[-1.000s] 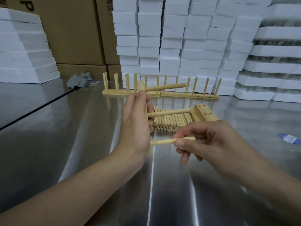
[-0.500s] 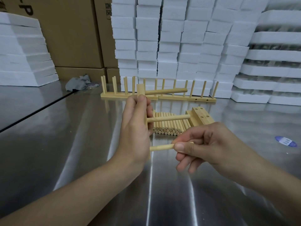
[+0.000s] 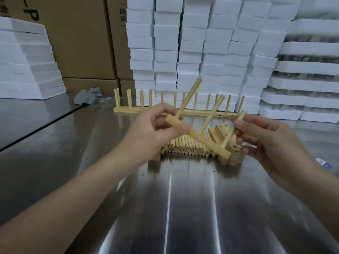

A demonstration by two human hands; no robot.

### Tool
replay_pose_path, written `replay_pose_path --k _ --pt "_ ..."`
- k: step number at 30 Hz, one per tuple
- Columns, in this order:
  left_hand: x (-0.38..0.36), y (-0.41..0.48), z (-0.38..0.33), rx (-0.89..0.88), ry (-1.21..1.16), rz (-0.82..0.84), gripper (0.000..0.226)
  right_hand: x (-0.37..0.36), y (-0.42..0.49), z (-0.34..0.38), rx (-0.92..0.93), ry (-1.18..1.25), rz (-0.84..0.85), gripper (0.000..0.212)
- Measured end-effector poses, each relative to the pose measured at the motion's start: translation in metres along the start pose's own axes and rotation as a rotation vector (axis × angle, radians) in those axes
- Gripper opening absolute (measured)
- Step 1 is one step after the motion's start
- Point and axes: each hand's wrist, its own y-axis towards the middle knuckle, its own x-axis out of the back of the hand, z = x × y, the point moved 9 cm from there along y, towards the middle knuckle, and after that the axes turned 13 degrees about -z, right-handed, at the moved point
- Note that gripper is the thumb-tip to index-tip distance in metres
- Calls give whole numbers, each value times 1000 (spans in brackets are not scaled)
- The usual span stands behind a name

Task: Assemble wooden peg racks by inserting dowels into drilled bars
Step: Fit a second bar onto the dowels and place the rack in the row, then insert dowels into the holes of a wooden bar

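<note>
Left hand (image 3: 152, 131) gripped the bar (image 3: 201, 139), tilted above the dowel pile (image 3: 183, 149), likely to present its end hole. Right hand (image 3: 271, 142) pinched a third dowel (image 3: 230, 133) in its fingers (image 3: 240, 123), lower tip at the bar.

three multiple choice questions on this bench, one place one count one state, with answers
1. Where is the grey cloth? A. far left on the table B. on the dowel pile C. in a hand
2. Dowels standing in the bar that the left hand grips, apart from the one in the right hand: A. none B. two C. six
3. The right hand is: A. lying flat B. pinching a dowel C. lifting foam
1 A: it lies at the table's far left. 2 B: two slant up from it. 3 B: fingertips clamp a third dowel.
</note>
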Motion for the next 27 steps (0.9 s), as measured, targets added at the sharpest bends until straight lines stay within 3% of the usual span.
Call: replay_pose_path --k 4,8,12,15,20,27 --pt "1 -2 17 53 -12 -43 31 9 4 2 112 -157 -74 44" --pt "4 0 23 49 -28 -76 32 -3 -3 6 254 -283 -2 24" --pt "9 3 25 35 35 -70 42 -11 3 0 249 -298 22 7" --pt "34 16 24 29 -15 -232 46 -20 24 10 291 -379 -3 9" --pt "101 29 53 112 -85 -647 23 -35 97 39 345 -485 -76 6" --pt "124 35 102 206 137 -693 25 -47 209 -10 207 -836 -152 7"
